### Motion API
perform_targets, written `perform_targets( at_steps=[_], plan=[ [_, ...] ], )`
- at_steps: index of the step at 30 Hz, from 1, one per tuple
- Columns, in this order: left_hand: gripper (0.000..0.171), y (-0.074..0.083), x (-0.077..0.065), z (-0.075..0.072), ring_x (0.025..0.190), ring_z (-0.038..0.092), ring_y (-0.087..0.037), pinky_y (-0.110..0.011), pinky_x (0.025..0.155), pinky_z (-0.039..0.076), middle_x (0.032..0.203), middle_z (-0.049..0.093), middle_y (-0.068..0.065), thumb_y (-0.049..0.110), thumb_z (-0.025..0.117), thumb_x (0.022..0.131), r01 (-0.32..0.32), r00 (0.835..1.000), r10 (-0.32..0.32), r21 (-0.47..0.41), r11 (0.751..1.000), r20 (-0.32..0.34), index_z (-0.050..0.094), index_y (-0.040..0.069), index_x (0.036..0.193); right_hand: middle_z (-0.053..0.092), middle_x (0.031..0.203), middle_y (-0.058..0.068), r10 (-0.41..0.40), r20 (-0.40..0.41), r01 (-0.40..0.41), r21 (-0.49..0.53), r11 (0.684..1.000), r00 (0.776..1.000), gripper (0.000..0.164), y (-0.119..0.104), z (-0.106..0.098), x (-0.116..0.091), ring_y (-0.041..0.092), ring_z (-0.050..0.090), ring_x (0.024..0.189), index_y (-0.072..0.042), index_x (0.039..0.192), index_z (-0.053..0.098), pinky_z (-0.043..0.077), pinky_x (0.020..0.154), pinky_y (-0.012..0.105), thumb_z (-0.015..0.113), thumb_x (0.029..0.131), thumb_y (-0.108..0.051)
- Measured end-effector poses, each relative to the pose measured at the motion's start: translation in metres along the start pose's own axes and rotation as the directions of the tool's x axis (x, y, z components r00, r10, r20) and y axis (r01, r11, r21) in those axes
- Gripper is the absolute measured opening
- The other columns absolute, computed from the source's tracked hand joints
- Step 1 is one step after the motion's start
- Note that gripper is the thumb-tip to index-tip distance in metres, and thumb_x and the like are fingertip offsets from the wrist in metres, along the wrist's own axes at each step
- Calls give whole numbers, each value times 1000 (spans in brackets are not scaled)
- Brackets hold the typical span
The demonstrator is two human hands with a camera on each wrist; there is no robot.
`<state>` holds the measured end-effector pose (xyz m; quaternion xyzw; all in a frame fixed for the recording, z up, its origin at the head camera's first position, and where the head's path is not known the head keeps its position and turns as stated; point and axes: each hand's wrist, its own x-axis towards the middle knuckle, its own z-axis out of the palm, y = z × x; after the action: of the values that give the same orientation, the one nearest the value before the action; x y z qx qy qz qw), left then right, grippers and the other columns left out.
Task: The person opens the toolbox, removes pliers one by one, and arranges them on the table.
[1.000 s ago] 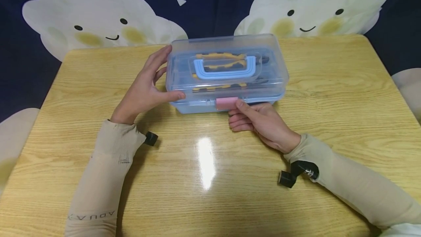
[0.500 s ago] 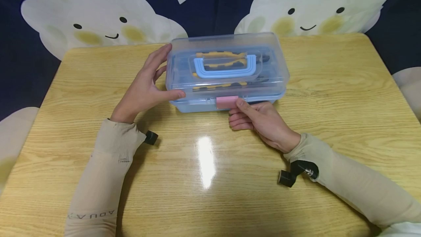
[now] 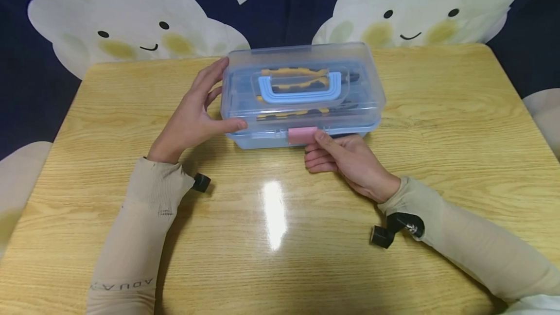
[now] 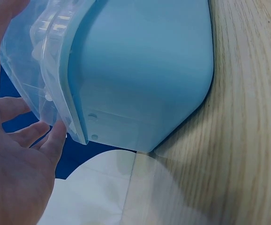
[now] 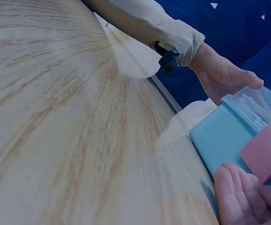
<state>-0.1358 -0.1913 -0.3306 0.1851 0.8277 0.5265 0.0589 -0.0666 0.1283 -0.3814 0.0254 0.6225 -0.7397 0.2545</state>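
A toolbox point(image 3: 302, 125) with a light blue base and a clear lid stands near the table's far edge. Its lid is down, and a blue carrying handle point(image 3: 302, 96) lies on top. Through the plastic, several yellow-and-black tools point(image 3: 293, 114) show. My left hand point(image 3: 188, 115) grips the lid's left end, thumb at the front and fingers toward the back. At the front middle, my right hand point(image 3: 352, 162) has its thumb on the right edge of the pink latch point(image 3: 302, 135). The other fingers of that hand curl below the latch, beside the base point(image 5: 224, 136).
The box rests on a wooden table point(image 3: 245, 227) with a bright light reflection. Behind the table hangs a dark blue cloth point(image 3: 280, 8) with smiling clouds. A small black camera mount sits on each wrist, left mount point(image 3: 201, 183) and right mount point(image 3: 382, 237).
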Motion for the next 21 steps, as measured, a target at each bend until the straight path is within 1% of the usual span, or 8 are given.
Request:
perform_targets(
  at_steps=[8, 21],
  plan=[
    [114, 0, 0, 0, 155, 31, -17, -41, 131, 31, 170, 22, 9, 25, 95, 75, 1, 1000, -1, 17, 1000, 0, 25, 33, 164, 80, 94, 11, 2, -7, -2, -7, 1000, 1000, 66, 0, 0, 0, 19, 80, 84, 20, 122, 61, 66, 84, 35, 58, 104, -43],
    [114, 1, 0, 0, 155, 32, -18, -41, 131, 30, 170, 22, 7, 24, 95, 74, -2, 1000, 2, -5, 1000, -2, 26, 30, 164, 80, 93, 11, -2, 0, 2, -20, 1000, 1000, 67, 0, 0, 0, 19, 80, 84, 21, 122, 61, 66, 84, 36, 57, 105, -44]
  ],
)
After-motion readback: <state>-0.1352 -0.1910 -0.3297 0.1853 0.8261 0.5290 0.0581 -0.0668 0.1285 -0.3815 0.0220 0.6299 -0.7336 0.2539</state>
